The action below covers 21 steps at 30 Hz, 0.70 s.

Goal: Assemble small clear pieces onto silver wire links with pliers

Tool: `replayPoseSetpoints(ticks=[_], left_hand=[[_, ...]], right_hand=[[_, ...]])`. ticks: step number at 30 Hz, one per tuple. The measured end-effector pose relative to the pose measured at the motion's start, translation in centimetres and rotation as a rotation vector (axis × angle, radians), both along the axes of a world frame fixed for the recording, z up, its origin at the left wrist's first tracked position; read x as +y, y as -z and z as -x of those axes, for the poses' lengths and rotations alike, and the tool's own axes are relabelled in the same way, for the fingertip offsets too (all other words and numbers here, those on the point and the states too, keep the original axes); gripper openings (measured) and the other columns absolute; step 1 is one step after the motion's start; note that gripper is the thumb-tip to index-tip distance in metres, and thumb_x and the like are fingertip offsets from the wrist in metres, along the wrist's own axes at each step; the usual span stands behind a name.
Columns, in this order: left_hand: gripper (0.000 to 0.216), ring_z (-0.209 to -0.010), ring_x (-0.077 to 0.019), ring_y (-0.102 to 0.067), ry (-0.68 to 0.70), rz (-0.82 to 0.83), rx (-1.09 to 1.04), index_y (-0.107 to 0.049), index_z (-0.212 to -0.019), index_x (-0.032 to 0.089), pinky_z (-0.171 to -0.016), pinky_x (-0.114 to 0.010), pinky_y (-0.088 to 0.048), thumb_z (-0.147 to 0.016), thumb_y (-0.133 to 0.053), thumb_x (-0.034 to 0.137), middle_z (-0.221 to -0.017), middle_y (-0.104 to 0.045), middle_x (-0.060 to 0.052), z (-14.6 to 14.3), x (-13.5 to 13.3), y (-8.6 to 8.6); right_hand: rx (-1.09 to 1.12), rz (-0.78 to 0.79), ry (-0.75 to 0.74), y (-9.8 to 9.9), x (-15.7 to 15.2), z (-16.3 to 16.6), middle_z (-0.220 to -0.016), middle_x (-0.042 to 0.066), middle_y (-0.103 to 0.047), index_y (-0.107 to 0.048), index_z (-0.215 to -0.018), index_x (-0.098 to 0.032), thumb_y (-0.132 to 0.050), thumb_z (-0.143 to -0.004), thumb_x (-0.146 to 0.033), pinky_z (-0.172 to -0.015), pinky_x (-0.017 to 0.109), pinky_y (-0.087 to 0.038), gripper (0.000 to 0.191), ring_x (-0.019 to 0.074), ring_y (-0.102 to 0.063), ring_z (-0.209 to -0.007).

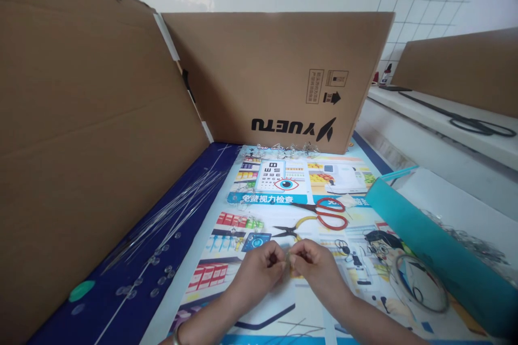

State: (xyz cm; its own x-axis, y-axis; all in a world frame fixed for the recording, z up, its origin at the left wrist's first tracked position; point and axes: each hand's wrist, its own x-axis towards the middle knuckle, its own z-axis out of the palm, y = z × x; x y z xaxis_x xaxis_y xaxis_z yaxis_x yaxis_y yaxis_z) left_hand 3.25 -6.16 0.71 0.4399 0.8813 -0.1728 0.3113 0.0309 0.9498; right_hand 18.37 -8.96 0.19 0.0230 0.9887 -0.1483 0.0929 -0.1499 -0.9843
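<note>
Over the printed sheet, my left hand [259, 269] and my right hand [314, 265] meet, both closed in a pinch with their fingertips almost touching. Something small and see-through seems to sit between the fingertips, too blurred to name. Just beyond them lie pliers [286, 231] with yellow handles, their lower part hidden behind my hands. Red-handled scissors [332, 220] rest behind the pliers, blades pointing left. Short pieces of thin wire [299, 329] lie on the sheet close to me.
Cardboard panels [226, 75] wall off the left and back. Long clear strands [174, 215] and round clear beads [162, 280] lie at left, small clear pieces [279, 150] along the back. At right are a wire coil [445, 294] and a teal box [416, 242] holding wire pieces.
</note>
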Motion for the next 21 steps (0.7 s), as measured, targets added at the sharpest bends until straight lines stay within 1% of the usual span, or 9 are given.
replayPoseSetpoints(ticks=[5, 9, 11, 12, 13, 14, 16, 19, 21], left_hand=[[0.008, -0.039, -0.0069, -0.042, -0.012, 0.011, 0.003, -0.047, -0.066, 0.016, -0.039, -0.016, -0.031, -0.073, -0.050, 0.019, -0.048, -0.048, 0.006, -0.2, -0.1, 0.5], [0.002, -0.035, -0.0068, -0.041, 0.003, 0.072, -0.017, -0.045, -0.072, 0.018, -0.033, -0.015, -0.031, -0.072, -0.048, 0.018, -0.048, -0.046, 0.007, -0.1, 0.2, 0.9], [0.006, -0.035, -0.0073, -0.043, 0.004, 0.093, 0.002, -0.045, -0.077, 0.019, -0.030, -0.015, -0.031, -0.072, -0.046, 0.018, -0.052, -0.047, 0.007, 0.2, 0.5, 1.1], [0.008, -0.035, -0.0076, -0.044, 0.004, 0.094, 0.017, -0.045, -0.078, 0.019, -0.029, -0.015, -0.030, -0.071, -0.046, 0.017, -0.054, -0.047, 0.007, 0.3, 0.6, 1.1], [0.009, -0.036, -0.0076, -0.046, 0.003, 0.086, 0.032, -0.044, -0.079, 0.019, -0.028, -0.014, -0.030, -0.071, -0.046, 0.017, -0.057, -0.048, 0.007, 0.4, 0.7, 1.1], [0.009, -0.036, -0.0075, -0.047, 0.004, 0.073, 0.045, -0.044, -0.080, 0.019, -0.028, -0.014, -0.030, -0.071, -0.045, 0.017, -0.059, -0.048, 0.006, 0.5, 0.8, 1.1], [0.009, -0.037, -0.0071, -0.048, 0.006, 0.043, 0.073, -0.044, -0.080, 0.019, -0.029, -0.013, -0.031, -0.071, -0.046, 0.017, -0.060, -0.049, 0.007, 0.7, 1.0, 1.1], [0.009, -0.039, -0.0068, -0.051, 0.012, 0.007, 0.105, -0.045, -0.081, 0.019, -0.032, -0.013, -0.034, -0.072, -0.048, 0.019, -0.063, -0.050, 0.006, 0.8, 1.0, 1.1], [0.008, -0.040, -0.0075, -0.052, 0.012, 0.000, 0.123, -0.045, -0.081, 0.019, -0.032, -0.014, -0.035, -0.074, -0.048, 0.021, -0.065, -0.051, 0.006, 0.9, 1.0, 1.1]], right_hand=[[-0.033, 0.005, 0.012, 0.2, 0.1, 0.1, -0.061, -0.002, -0.056, -0.057, -0.072, -0.016, -0.054, -0.072, -0.024, -0.054, 0.025, -0.044, 0.009, 0.0127, -0.054, -0.056], [-0.076, 0.012, -0.070, 0.1, 0.4, -0.5, -0.061, -0.002, -0.055, -0.058, -0.078, -0.016, -0.051, -0.074, -0.023, -0.054, 0.023, -0.043, 0.011, 0.0120, -0.054, -0.056], [-0.239, -0.018, -0.111, -0.6, 0.3, -1.2, -0.063, -0.002, -0.056, -0.059, -0.083, -0.017, -0.050, -0.075, -0.021, -0.054, 0.022, -0.041, 0.013, 0.0114, -0.053, -0.057], [-0.379, -0.061, -0.120, -1.1, 0.2, -1.5, -0.066, -0.002, -0.057, -0.060, -0.084, -0.018, -0.049, -0.075, -0.019, -0.056, 0.022, -0.040, 0.014, 0.0114, -0.053, -0.060], [-0.534, -0.117, -0.178, -1.7, 0.0, -1.8, -0.071, -0.001, -0.058, -0.061, -0.081, -0.018, -0.050, -0.075, -0.018, -0.060, 0.023, -0.039, 0.012, 0.0119, -0.054, -0.065], [-0.671, -0.171, -0.248, -2.3, -0.3, -2.0, -0.073, 0.000, -0.059, -0.061, -0.077, -0.019, -0.050, -0.075, -0.017, -0.061, 0.023, -0.038, 0.011, 0.0124, -0.054, -0.068], [-0.903, -0.273, -0.466, -3.4, -1.1, -2.0, -0.076, 0.001, -0.059, -0.060, -0.072, -0.019, -0.048, -0.077, -0.016, -0.062, 0.024, -0.037, 0.013, 0.0135, -0.055, -0.071], [-1.210, -0.443, -0.763, -4.2, -2.5, -1.5, -0.075, 0.003, -0.059, -0.057, -0.072, -0.017, -0.054, -0.073, -0.013, -0.052, 0.026, -0.032, 0.005, 0.0161, -0.054, -0.066], [-1.349, -0.534, -0.800, -4.0, -3.5, -0.9, -0.072, 0.005, -0.058, -0.056, -0.071, -0.016, -0.058, -0.070, -0.012, -0.045, 0.026, -0.027, 0.005, 0.0185, -0.054, -0.065]])
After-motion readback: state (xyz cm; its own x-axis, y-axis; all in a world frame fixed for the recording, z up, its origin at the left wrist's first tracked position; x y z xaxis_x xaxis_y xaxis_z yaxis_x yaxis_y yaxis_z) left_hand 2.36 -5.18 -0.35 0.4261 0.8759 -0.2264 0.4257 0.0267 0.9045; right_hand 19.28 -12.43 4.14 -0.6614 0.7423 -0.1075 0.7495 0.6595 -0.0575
